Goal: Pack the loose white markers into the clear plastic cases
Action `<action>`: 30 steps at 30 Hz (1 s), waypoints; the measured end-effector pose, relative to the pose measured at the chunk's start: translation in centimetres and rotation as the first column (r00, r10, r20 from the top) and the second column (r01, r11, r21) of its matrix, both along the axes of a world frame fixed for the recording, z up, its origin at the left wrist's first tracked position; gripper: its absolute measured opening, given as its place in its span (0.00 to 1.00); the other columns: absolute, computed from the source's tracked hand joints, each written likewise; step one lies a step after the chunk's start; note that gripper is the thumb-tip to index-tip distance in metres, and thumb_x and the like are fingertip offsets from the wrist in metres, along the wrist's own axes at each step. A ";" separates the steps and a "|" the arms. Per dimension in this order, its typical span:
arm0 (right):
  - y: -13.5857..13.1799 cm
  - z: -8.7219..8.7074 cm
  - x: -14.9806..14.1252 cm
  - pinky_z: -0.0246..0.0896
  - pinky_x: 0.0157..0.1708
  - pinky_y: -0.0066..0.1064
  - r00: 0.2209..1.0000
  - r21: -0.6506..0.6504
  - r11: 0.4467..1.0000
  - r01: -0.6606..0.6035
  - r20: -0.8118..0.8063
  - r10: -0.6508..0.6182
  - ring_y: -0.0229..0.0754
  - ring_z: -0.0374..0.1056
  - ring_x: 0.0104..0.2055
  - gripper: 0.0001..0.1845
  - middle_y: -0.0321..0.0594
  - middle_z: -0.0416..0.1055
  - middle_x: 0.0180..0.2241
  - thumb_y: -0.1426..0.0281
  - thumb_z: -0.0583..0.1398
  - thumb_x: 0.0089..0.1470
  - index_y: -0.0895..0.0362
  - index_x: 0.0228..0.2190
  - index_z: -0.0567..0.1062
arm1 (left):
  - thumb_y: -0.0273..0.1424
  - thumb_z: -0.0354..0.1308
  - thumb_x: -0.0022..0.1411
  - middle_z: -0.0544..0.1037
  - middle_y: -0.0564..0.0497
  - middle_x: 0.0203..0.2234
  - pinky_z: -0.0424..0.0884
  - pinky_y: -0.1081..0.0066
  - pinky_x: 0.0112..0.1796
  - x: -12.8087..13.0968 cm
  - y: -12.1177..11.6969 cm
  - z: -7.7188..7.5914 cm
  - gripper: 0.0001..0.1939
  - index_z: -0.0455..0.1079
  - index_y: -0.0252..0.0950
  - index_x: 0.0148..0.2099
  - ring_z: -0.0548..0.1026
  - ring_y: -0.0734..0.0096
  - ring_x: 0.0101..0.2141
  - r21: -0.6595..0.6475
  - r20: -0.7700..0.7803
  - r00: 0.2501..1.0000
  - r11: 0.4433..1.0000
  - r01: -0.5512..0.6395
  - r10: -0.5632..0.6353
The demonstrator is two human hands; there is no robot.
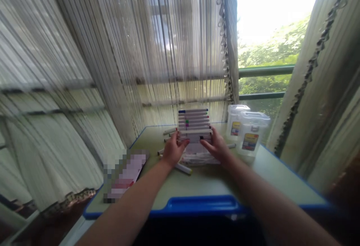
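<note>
Several white markers (pixel 194 120) with coloured caps lie level, stacked one above another, in front of a clear plastic case whose outline is hard to make out. My left hand (pixel 173 149) is closed at the left ends of the lower markers, its thumb in front. On the other side, my right hand (pixel 216 144) grips their right ends, thumb also forward. Fingers behind the stack are hidden. Below the hands is a clear plastic piece (pixel 201 158) on the table. A loose marker with a yellow-green end (pixel 183 168) lies by my left wrist.
Two clear lidded containers (pixel 251 137) with labels stand at the right of the blue-edged table (pixel 202 184). A partly pixelated flat device (pixel 129 174) lies at left. More loose markers (pixel 161 151) are left of the stack. String curtains (pixel 180 51) hang behind the table.
</note>
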State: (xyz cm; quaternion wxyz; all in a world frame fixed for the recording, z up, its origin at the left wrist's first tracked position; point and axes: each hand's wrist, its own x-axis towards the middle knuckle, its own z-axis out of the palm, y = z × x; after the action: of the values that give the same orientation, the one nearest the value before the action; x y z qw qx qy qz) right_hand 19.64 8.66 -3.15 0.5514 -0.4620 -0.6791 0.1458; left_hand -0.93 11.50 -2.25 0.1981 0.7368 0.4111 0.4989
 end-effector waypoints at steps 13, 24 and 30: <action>0.7 -0.5 0.3 0.65 0.45 0.44 0.996 -0.049 0.997 -0.063 -0.062 0.060 0.52 0.73 0.42 0.34 0.44 0.77 0.36 0.60 0.63 0.46 0.56 0.53 0.61 | 0.45 0.60 0.55 0.78 0.47 0.34 0.72 0.70 0.32 -0.1 0.0 -0.5 0.23 0.66 0.36 0.48 0.78 0.67 0.31 -0.023 -0.068 0.997 0.999 -0.045 0.043; -0.1 1.1 -0.2 0.62 0.23 0.26 0.724 -0.312 0.829 -0.464 -0.672 0.152 0.38 0.70 0.28 0.33 0.34 0.73 0.34 0.65 0.68 0.35 0.47 0.44 0.63 | 0.51 0.47 0.62 0.75 0.52 0.22 0.69 0.72 0.27 -0.3 0.0 0.0 0.25 0.69 0.34 0.45 0.74 0.70 0.22 0.007 -0.105 0.994 1.000 -0.010 0.011; 0.6 1.3 1.0 0.49 0.16 0.22 0.736 -0.314 0.884 -0.346 -0.676 0.047 0.32 0.62 0.19 0.37 0.28 0.69 0.26 0.65 0.67 0.33 0.47 0.48 0.62 | 0.45 0.39 0.66 0.76 0.52 0.24 0.67 0.73 0.25 -0.5 0.6 -0.5 0.24 0.70 0.35 0.41 0.73 0.73 0.21 -0.022 -0.016 0.994 0.994 -0.109 0.108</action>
State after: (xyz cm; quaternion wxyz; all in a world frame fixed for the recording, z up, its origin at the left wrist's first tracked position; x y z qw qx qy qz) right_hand 20.66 9.23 -1.87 0.6205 -0.4131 -0.4428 0.4983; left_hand -1.47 12.14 -2.71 0.1760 0.7147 0.4575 0.4990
